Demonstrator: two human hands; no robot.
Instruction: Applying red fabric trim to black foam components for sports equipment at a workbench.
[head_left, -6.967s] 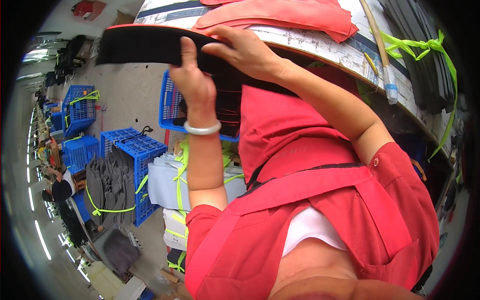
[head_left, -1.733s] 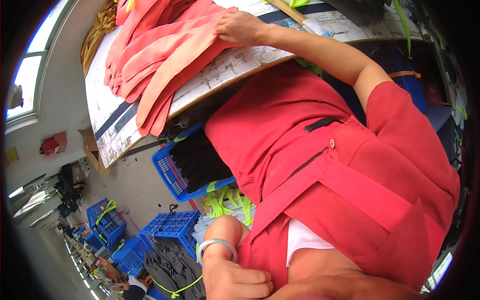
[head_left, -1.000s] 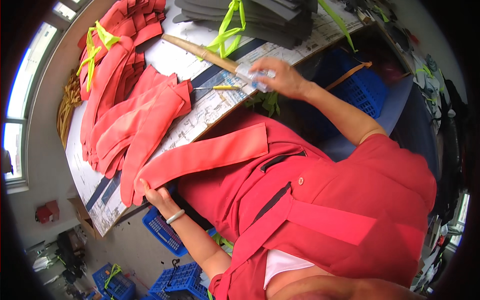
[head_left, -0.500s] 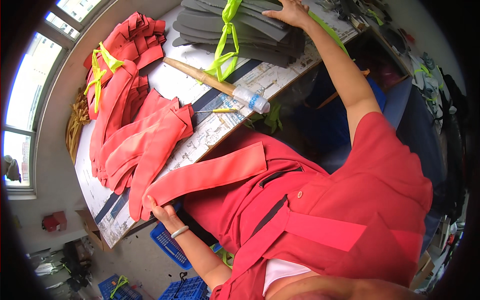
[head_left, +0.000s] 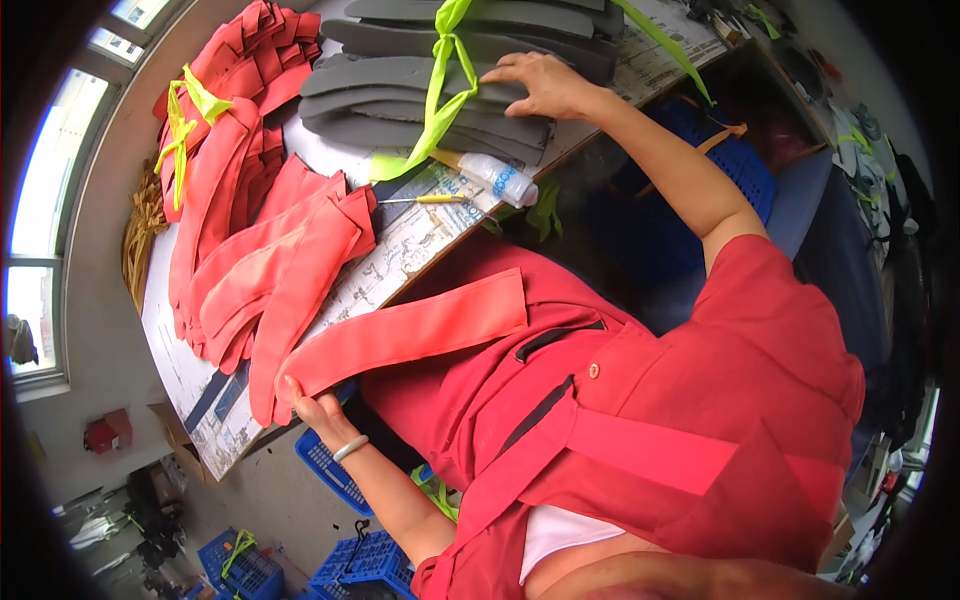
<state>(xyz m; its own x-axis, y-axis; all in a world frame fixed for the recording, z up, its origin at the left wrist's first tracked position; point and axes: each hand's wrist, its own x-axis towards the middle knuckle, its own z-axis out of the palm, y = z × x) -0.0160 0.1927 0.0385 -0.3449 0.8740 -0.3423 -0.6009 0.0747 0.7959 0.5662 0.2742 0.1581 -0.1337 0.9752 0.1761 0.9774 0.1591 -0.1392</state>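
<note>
My left hand [head_left: 318,410] is closed on the rounded end of a red fabric strip [head_left: 420,322], thumb on top. The strip's other end hangs over the table edge against my red clothing. A fanned pile of similar red strips [head_left: 265,255] lies on the table beside this hand. My right hand [head_left: 548,88], fingers spread, rests at the near side of a stack of dark grey curved pads [head_left: 385,92]. A bright yellow-green band [head_left: 447,50] is tied round part of the stack. The pads hide most of a stick with a plastic-wrapped end [head_left: 500,180].
A yellow-handled tool [head_left: 435,199] lies near the edge of the worn white table [head_left: 375,270]. Another red bundle [head_left: 245,60] with a yellow-green tie lies at the far left. Blue baskets [head_left: 240,565] stand on the floor, and a blue crate [head_left: 730,150] sits under the table.
My right hand has come nearer and left. Grey pads have shifted the same way and spread, now covering most of the stick. My left hand keeps the red strip nearly in place.
</note>
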